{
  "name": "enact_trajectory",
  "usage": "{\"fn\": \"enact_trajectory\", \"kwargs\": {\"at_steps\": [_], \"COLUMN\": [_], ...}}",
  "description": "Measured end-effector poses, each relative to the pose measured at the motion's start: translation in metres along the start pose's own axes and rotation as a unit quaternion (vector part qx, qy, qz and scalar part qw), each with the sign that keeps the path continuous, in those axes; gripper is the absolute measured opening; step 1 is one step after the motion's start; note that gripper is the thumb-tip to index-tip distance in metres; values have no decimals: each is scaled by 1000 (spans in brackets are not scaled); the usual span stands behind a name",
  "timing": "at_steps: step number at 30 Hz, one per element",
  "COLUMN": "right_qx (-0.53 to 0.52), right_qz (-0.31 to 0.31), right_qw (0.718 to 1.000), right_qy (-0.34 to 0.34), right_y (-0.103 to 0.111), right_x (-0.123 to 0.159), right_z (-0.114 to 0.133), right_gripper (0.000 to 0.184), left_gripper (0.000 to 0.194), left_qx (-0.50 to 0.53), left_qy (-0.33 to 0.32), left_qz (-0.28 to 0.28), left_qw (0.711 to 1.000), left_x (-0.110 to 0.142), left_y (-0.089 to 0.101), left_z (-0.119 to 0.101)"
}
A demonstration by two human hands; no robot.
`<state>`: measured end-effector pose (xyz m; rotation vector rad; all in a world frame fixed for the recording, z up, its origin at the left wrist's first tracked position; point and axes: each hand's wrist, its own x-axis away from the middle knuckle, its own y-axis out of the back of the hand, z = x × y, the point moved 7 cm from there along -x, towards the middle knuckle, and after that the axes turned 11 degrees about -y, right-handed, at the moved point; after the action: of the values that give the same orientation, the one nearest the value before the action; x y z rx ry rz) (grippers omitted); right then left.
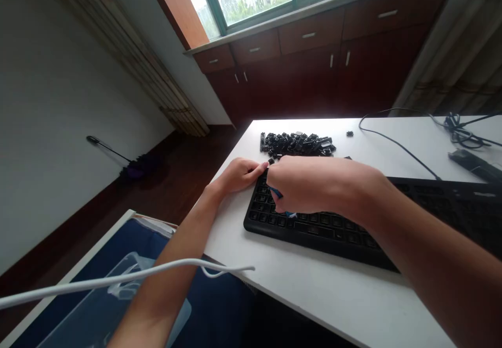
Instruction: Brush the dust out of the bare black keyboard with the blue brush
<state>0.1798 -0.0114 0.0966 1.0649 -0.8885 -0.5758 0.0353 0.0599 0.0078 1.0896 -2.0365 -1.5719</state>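
Observation:
A black keyboard [274,228] with its keycaps off lies on the white table, its bare key sockets showing at the left. My left hand [240,174] rests at its upper left corner, fingers bent and thumb and finger against the edge, gripping it. Over the left part of the keyboard is my right hand [298,183], closed around a slim blue tool [276,192]. A pale end of this tool shows low among the sockets; most of it is hidden in the fist, so its exact kind is unclear. Behind the right hand lies a pile of black keycaps [300,144].
One loose keycap [350,134] lies apart on the table [243,254]. A black cable [408,152] runs from the keyboard towards a coiled cord [457,128] at the right. A white cord [129,274] crosses the near left, above a blue-lined bin with clear plastic.

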Motion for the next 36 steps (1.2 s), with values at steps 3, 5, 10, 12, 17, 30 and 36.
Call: {"fn": "enact_trajectory", "kwargs": {"at_steps": [3,5,10,12,17,30,36], "right_qx": [-10,-27,-78,-101,-129,-291,-314], "right_qz": [9,-16,-119,-140,-170,-385,-365], "right_qw": [1000,999,983,979,977,875,876], "right_qy": [5,35,118,104,28,37,33], "right_y": [-4,-9,-29,-36,-48,-61,-68], "right_x": [1,2,15,25,55,85,85], "right_z": [-2,-2,-10,-17,-43,-86,-75], "right_gripper": [18,26,36,33,33,26,31], "left_gripper": [46,49,55,56,54,46,48], "left_qx": [-6,-4,-1,-13,-95,-177,-157], "left_qy": [-1,5,1,-8,-55,-235,-197], "left_qz": [5,-5,-38,-39,-39,-224,-216], "left_qw": [1000,1000,999,999,993,929,943], "left_x": [0,1,2,3,1,-35,-21], "left_y": [-2,-3,2,4,15,47,29], "left_z": [2,3,-1,-3,-8,-61,-49]}}
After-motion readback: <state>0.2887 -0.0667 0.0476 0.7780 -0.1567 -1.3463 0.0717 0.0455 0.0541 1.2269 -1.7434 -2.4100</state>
